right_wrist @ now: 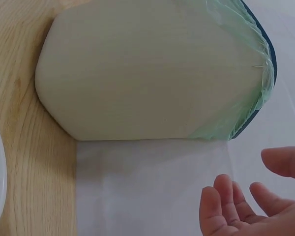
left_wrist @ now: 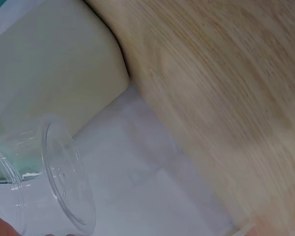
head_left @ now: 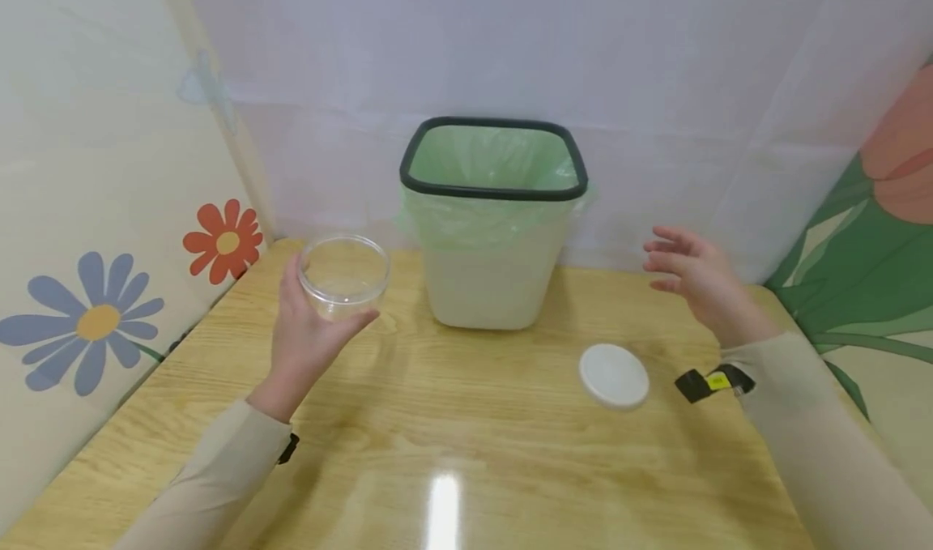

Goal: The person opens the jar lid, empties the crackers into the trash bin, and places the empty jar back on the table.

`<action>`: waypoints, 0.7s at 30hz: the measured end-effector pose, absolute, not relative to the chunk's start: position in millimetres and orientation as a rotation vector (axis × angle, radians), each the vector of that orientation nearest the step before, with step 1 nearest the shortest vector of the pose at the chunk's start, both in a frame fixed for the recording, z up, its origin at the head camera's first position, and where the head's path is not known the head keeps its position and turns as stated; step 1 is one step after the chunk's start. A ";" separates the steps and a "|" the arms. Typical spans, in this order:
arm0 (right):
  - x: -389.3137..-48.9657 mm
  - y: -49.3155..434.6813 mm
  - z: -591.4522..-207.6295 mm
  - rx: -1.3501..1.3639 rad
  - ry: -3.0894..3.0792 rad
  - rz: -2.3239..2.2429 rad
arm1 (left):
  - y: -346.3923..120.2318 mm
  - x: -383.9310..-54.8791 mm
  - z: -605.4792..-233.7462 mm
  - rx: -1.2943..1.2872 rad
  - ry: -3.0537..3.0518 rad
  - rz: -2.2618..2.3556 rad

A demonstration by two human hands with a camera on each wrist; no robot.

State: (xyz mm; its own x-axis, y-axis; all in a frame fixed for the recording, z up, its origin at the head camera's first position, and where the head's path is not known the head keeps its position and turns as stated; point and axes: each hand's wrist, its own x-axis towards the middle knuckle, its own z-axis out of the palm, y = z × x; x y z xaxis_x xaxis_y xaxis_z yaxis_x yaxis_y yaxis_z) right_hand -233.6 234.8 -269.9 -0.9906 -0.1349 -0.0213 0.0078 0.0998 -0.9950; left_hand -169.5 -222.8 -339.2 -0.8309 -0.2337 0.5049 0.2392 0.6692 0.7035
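My left hand [head_left: 309,327] grips a clear plastic jar [head_left: 344,273] by its side, thumb at the front and fingers round the back, above the left of the table. In the left wrist view the transparent wall and round base of the jar [left_wrist: 64,177] show, with nothing visible inside. My right hand [head_left: 688,270] is raised at the right, fingers loosely bent and holding nothing. Below and to the left of it, a white round lid [head_left: 615,376] lies flat on the table. The right wrist view shows the right hand [right_wrist: 250,211] apart from the bin.
A cream waste bin [head_left: 496,283] with a black rim and a green liner bag [head_left: 481,222] stands at the back centre of the wooden table [head_left: 452,420]. Behind it hangs a white cloth [head_left: 641,64]. Flower-printed panels flank both sides.
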 end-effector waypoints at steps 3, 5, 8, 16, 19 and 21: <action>-232.7 234.5 -271.9 -0.152 2.293 -2.013 | -222.4 -167.9 -341.3 0.003 -2.321 -1.156; -232.0 235.1 -272.7 -0.147 2.344 -1.970 | -221.7 -167.2 -342.3 0.015 -2.333 -1.202; -230.7 236.3 -274.8 -0.139 2.431 -1.878 | -221.3 -166.0 -344.3 0.037 -2.350 -1.241; -227.7 238.4 -281.6 -0.148 2.506 -1.777 | -221.8 -166.0 -352.2 0.099 -2.366 -1.381; -226.1 239.3 -283.3 -0.145 2.516 -1.764 | -221.7 -166.7 -354.9 0.097 -2.344 -1.444; -224.6 239.9 -284.4 -0.141 2.524 -1.754 | -221.3 -166.6 -356.4 0.100 -2.331 -1.473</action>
State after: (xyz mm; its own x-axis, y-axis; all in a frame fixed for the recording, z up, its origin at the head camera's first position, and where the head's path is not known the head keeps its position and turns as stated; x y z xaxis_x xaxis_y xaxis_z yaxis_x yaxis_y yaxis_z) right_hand -224.6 239.9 -284.4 -0.9937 -0.1118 -0.0010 -0.0381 0.3468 -0.9372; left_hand -166.6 -221.3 -356.4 -0.9254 -0.2579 0.2776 0.1400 0.4482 0.8829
